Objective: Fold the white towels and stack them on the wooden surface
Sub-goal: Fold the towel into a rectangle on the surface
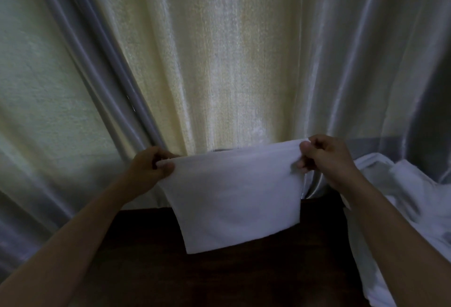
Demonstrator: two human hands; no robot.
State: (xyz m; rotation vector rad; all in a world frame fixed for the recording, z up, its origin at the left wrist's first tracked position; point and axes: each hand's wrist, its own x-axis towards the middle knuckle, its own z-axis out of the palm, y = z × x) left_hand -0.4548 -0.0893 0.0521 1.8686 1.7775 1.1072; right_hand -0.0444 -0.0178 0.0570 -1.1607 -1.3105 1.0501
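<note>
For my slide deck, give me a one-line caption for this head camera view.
Both hands, left hand and right hand, hold a white towel up above the wooden surface.

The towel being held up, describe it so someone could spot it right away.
In front of the pale curtain, above the dark wooden surface, both hands pinch its top corners. The held towel hangs flat and smooth, unlike the crumpled white pile to its right.

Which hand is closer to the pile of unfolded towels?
Right. The right hand pinches the held towel just beside the pile; the left hand grips the towel's far corner, across from it.
</note>
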